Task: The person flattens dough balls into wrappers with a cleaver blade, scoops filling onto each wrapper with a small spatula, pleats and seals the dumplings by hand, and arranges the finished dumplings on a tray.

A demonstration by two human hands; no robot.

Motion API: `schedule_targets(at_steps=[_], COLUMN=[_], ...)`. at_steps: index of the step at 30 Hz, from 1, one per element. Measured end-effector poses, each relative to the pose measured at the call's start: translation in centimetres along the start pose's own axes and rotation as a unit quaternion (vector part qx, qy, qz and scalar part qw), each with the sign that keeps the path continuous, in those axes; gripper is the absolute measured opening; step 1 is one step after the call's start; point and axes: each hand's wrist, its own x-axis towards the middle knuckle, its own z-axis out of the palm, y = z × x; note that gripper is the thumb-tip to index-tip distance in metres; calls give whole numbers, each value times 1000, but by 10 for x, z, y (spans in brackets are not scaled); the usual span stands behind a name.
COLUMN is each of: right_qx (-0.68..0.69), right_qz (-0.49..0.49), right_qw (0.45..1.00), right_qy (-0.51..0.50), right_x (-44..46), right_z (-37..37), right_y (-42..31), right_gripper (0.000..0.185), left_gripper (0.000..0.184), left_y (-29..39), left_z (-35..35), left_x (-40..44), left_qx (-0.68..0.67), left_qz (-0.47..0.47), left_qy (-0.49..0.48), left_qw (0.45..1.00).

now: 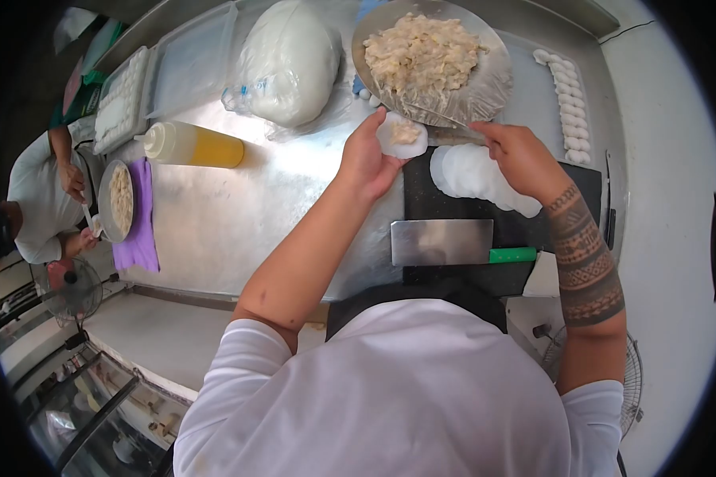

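Observation:
My left hand (366, 163) cradles a round white dumpling wrapper (418, 146), with a small mound of pale filling (406, 132) on it. In my right hand (525, 160) is a thin filling spatula (456, 122), its far end pointing left near the bowl's lower edge. A wide metal bowl (497, 73) stands just beyond both hands, heaped with chunky filling (422, 52). Overlapping wrappers (469, 176) lie fanned out on a black board (525, 226), partly under my right hand.
A green-handled cleaver (441, 242) lies on the board close to me. White dumplings (569, 103) line a tray at right. Left are a yellow-liquid squeeze bottle (203, 147), bagged dough (290, 63) and a clear container (191, 60). A co-worker (48, 183) works over a bowl (118, 203) farther left.

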Motion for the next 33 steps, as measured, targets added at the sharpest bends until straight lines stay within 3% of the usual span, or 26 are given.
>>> schedule_targets(at_steps=[4, 10, 15, 19, 22, 25, 26, 28, 30, 33], right_qx=[106, -46, -71, -204, -192, -303, -229, -29, -8, -28], right_qz=[34, -94, -44, -85, 54, 8, -30, -225, -338, -392], right_qw=[994, 994, 994, 965, 976, 929, 938, 914, 887, 868], right_qy=[-15, 25, 71, 143, 84, 212, 259, 335, 314, 303], right_x=[-27, -52, -45, 5, 23, 8, 4, -21, -59, -80], right_z=[-9, -16, -59, -25, 6, 23, 32, 37, 39, 31], right_y=[-11, -30, -43, 22, 10, -17, -23, -69, -113, -120], right_gripper=[43, 39, 33, 29, 31, 36, 38, 38, 32, 25], left_gripper=[44, 47, 52, 53, 50, 48, 48, 52, 53, 50], left_y=[4, 15, 39, 50, 55, 54, 51, 42, 28, 5], left_z=[-1, -1, -3, 1, 16, 24, 26, 32, 39, 58], left_x=[-5, -31, -65, -92, -120, -145, -151, -160, -169, -188], left_qx=[-21, -21, 21, 34, 16, 11, 13, -2, -18, -20], left_qz=[-13, -9, 34, 53, 75, 105, 114, 117, 113, 103], left_qy=[-5, -38, -46, -79, -67, -68, -73, -73, -89, -126], left_qw=[1000, 999, 998, 995, 995, 992, 991, 990, 989, 986])
